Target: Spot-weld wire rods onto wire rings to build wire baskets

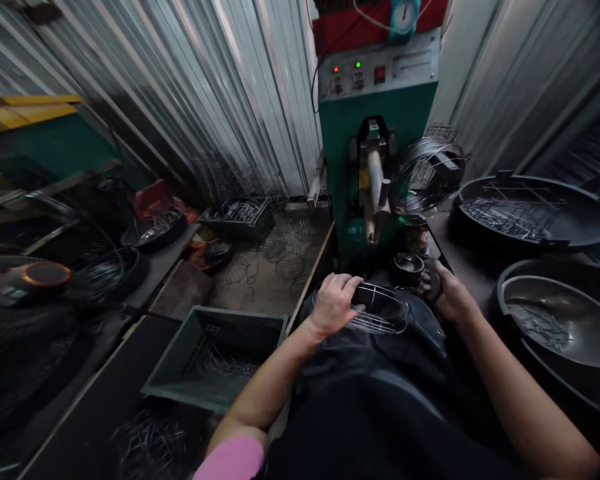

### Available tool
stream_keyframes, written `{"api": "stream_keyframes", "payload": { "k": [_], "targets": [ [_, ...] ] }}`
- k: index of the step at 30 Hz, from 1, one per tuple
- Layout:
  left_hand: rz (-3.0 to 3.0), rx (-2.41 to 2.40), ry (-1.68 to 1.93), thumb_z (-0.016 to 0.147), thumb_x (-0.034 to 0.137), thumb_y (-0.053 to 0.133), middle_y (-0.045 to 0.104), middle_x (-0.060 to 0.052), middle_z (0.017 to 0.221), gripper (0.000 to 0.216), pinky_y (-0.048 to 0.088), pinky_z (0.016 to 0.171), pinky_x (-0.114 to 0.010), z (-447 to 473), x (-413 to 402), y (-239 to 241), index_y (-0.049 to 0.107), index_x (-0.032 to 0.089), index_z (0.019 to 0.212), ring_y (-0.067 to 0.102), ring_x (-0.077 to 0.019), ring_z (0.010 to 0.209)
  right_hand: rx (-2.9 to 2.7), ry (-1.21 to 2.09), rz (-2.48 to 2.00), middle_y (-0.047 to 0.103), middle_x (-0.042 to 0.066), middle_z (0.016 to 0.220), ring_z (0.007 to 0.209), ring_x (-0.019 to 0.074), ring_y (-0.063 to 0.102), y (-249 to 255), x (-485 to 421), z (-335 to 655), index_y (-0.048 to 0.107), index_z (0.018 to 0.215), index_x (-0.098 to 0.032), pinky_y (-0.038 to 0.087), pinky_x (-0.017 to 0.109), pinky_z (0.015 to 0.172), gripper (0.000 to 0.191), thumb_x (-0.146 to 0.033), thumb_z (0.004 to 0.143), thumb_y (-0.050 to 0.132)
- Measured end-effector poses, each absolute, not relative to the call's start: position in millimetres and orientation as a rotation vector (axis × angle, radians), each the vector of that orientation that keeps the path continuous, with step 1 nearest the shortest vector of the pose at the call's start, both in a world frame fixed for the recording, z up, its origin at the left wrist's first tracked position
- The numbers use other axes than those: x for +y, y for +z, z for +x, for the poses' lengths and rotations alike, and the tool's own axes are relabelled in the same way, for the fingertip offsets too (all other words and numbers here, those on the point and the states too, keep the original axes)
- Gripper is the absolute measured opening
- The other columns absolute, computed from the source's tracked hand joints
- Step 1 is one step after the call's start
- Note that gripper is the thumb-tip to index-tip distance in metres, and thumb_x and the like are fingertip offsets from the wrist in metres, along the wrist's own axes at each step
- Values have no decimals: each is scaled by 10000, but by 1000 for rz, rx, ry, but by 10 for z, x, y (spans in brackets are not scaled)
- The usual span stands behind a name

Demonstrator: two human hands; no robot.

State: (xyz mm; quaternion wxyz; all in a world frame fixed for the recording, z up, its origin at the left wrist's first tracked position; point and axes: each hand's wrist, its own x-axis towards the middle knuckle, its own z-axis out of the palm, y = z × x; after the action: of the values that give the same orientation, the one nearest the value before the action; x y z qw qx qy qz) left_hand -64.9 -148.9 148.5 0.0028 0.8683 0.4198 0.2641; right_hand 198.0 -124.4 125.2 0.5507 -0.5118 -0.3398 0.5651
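My left hand (pixel 334 305) is closed on the near-left rim of a round wire basket (pixel 383 325). The basket rests on the dark apron (pixel 380 393) over my lap, its bars crossing the opening. My right hand (pixel 449 293) is to the right of the basket, apart from it, with its fingers curled round a small dark flat piece (pixel 434 280) whose kind I cannot make out. Just beyond that hand stands a small dark round cup (pixel 408 263). Ahead, a green welding machine (pixel 380 120) has a metal arm (pixel 377 183) reaching toward me.
On the right are a large black pan (pixel 590 220) holding wire pieces and a metal bowl (pixel 580 307) with small metal strips. A wire coil (pixel 423 177) is beside the machine. To my left stands a green crate (pixel 165 373) with wire parts inside. Corrugated metal wall (pixel 260 87) rises behind.
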Motion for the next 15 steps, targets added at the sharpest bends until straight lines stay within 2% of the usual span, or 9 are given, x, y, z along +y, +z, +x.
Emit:
{"api": "stream_keyframes", "payload": {
  "k": [2, 6, 11, 15],
  "targets": [
    [2711, 1307, 908, 697, 347, 666, 569, -105, 1058, 495, 375, 968, -444, -644, -1373, 1488, 502, 167, 1128, 520, -255, 1026, -742, 1405, -1152, 531, -2, 636, 554, 143, 539, 1162, -1294, 2139, 523, 772, -225, 520, 310, 555, 256, -479, 746, 535],
    [2631, 1262, 1034, 711, 298, 655, 570, -92, 1078, 476, 392, 967, -416, -656, -1220, 1286, 470, 186, 1135, 530, -227, 1041, -601, 1370, -1171, 598, 14, 734, 711, 176, 599, 977, -1438, 2357, 575, 790, -233, 539, 359, 724, 194, -359, 667, 656],
    [2490, 1254, 1030, 704, 242, 657, 574, -74, 1022, 376, 455, 871, -359, -696, -1291, 949, 477, 188, 1030, 554, -190, 975, -570, 1417, -1236, 639, 30, 792, 719, 195, 619, 653, -1538, 2427, 586, 788, -226, 534, 379, 709, 329, -411, 569, 747],
    [2545, 1297, 964, 698, 232, 654, 588, -75, 1007, 358, 404, 939, -417, -667, -1356, 912, 475, 180, 1003, 560, -200, 979, -641, 1266, -1446, 643, 44, 800, 709, 191, 610, 366, -1649, 2350, 573, 794, -200, 518, 341, 666, 399, -494, 569, 721]
  ]
}}
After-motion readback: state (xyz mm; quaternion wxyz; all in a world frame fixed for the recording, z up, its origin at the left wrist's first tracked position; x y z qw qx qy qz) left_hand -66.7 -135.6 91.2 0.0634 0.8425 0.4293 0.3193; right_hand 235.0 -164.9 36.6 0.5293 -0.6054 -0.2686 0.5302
